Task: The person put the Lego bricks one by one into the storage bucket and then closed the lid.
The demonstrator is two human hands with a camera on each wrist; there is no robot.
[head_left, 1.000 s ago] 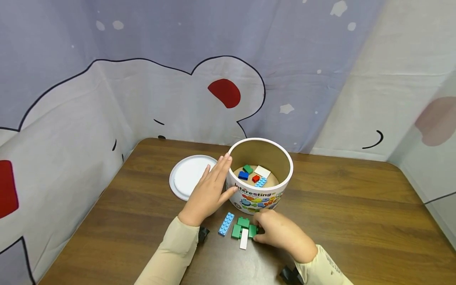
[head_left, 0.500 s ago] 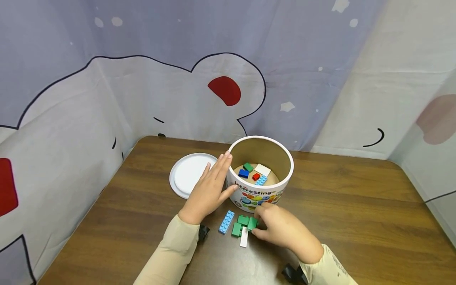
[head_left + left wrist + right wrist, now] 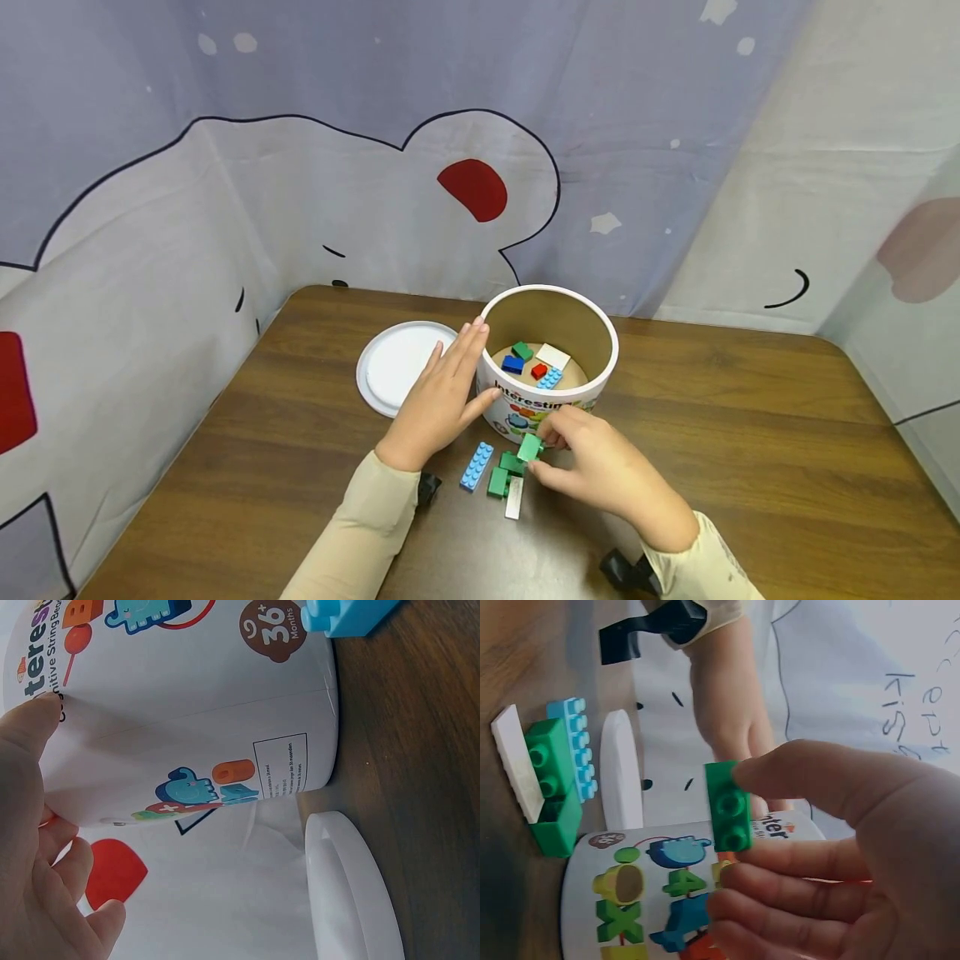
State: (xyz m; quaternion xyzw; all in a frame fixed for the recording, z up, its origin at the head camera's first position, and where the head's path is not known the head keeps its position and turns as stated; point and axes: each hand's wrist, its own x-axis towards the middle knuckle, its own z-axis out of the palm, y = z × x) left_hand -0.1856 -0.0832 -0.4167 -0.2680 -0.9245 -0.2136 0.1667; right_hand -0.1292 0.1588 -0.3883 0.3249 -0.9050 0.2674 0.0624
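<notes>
My right hand (image 3: pixel 600 467) pinches a green building brick (image 3: pixel 729 806) between thumb and fingers, lifted over the table in front of the white printed bucket (image 3: pixel 540 398). With fingers straight, my left hand (image 3: pixel 438 400) rests against the bucket's left side; the left wrist view shows its thumb (image 3: pixel 34 724) on the wall. Two more green bricks (image 3: pixel 498 482) and a white flat piece (image 3: pixel 513 498) lie together below the right hand. A light blue studded brick (image 3: pixel 476 467) lies left of them. Inside the bucket are a green, a blue (image 3: pixel 513 364), a red, a white and a light blue piece.
A round white lid (image 3: pixel 393 371) lies on the wooden table (image 3: pixel 750 433), left of the bucket and partly behind the left hand. A printed cloth (image 3: pixel 337 200) hangs behind the table. Black straps with mounts (image 3: pixel 628 573) sit at both wrists.
My right hand has lifted the green brick from the right of the group on the table, up toward the bucket. The left hand stays in place at the bucket.
</notes>
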